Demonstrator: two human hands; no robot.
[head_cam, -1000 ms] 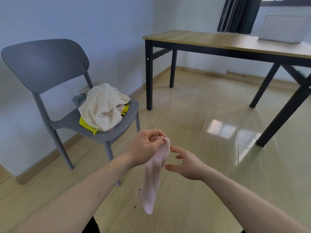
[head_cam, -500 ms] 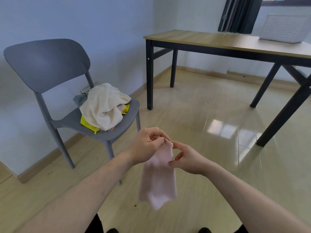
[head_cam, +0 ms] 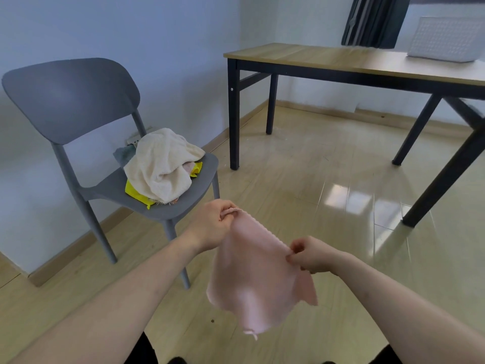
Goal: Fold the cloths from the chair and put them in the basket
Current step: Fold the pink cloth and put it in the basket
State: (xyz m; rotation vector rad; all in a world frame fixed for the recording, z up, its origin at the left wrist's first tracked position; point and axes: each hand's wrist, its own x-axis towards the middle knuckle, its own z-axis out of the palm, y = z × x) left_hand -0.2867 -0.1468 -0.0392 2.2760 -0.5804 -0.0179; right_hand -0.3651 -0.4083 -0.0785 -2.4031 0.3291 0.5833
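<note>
The long wooden table with black legs point(head_cam: 341, 61) at far right carries the white woven basket point(head_cam: 446, 39); the grey plastic chair point(head_cam: 86, 127) at left holds a heap topped by a cream towel point(head_cam: 160, 166) over a yellow cloth point(head_cam: 136, 194). In the near middle the small pink cloth point(head_cam: 257, 279) hangs spread, its top edge pinched by the left hand point(head_cam: 214, 227) and right hand point(head_cam: 312, 256); this looks like opening out before the first fold, which calls for bringing the corners together evenly.

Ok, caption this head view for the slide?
Both hands stretch a pink cloth open; more cloths wait on the chair.
</note>
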